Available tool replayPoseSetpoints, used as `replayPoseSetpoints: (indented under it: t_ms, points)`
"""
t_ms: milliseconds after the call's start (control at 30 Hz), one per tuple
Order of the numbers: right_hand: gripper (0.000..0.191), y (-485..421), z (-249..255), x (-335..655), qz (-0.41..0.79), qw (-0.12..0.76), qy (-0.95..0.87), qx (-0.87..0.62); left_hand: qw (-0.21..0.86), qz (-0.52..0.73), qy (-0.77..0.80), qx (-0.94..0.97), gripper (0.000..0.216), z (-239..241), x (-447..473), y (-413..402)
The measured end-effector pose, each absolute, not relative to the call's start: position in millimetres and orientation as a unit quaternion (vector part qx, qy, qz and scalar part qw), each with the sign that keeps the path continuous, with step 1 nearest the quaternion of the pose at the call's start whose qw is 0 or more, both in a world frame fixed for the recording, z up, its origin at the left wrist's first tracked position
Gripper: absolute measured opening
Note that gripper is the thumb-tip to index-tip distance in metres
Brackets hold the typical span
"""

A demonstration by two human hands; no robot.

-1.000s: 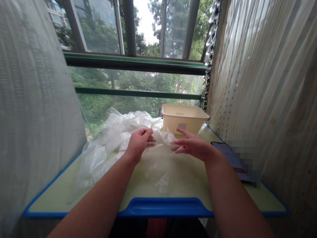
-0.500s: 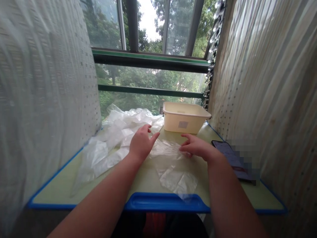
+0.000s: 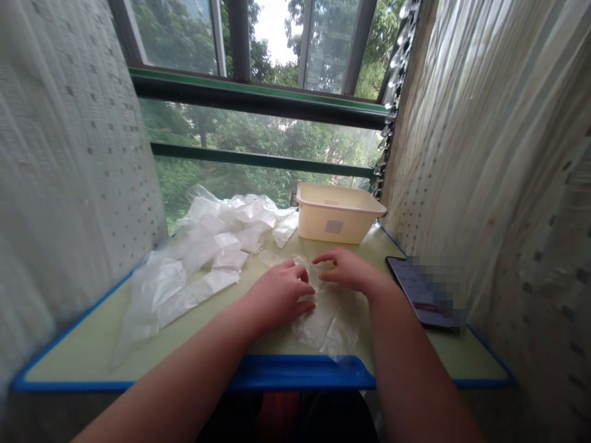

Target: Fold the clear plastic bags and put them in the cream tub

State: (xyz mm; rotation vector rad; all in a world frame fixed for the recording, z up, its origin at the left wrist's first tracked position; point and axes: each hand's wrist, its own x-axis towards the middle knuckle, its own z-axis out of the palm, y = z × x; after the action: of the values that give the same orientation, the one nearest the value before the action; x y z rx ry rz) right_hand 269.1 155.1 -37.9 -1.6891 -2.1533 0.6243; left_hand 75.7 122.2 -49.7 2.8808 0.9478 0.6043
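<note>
A clear, crinkled plastic bag lies flat on the pale green table, its near end reaching the blue tray edge. Over its left side rests my left hand, fingers curved and apart, holding nothing that I can see. My right hand is above the far right part of the bag, with thumb and fingers spread apart. Whether the fingertips press on the film is hard to tell. Left of my left hand spreads a heap of similar clear plastic bags.
A cream plastic bin with a small label stands at the back by the window. At the right lies a phone, partly blurred out. Curtains hang on both sides, and a blue groove runs along the table's front edge.
My left hand has come right and nearer to me, over the bag. My right hand has shifted slightly left. The whole view has turned a little.
</note>
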Motion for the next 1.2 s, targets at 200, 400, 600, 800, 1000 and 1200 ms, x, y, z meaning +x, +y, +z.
replayPoseSetpoints:
  t_ms: [200,400,600,800,1000,1200]
  points:
    - [0.036,159,-44,268,0.206,0.117,-0.785,-0.572,0.041,0.188,0.306,0.932,0.018,-52,74,126]
    - [0.039,156,-40,272,0.221,0.112,-0.759,-0.602,0.107,0.215,0.338,0.910,0.014,-44,62,113]
    - [0.043,149,-35,276,0.235,0.084,-0.713,-0.655,0.182,0.226,0.412,0.864,0.010,-38,27,102]
    - [0.045,136,-21,280,0.260,0.032,-0.724,-0.638,0.207,0.149,0.464,0.848,0.022,-29,-6,98]
    - [0.036,130,-12,281,0.238,0.098,-0.757,-0.601,0.111,0.168,0.494,0.846,0.020,-13,18,93]
    - [0.047,147,-7,266,0.167,0.085,-0.763,-0.619,0.044,0.084,0.518,0.850,0.024,-28,67,117]
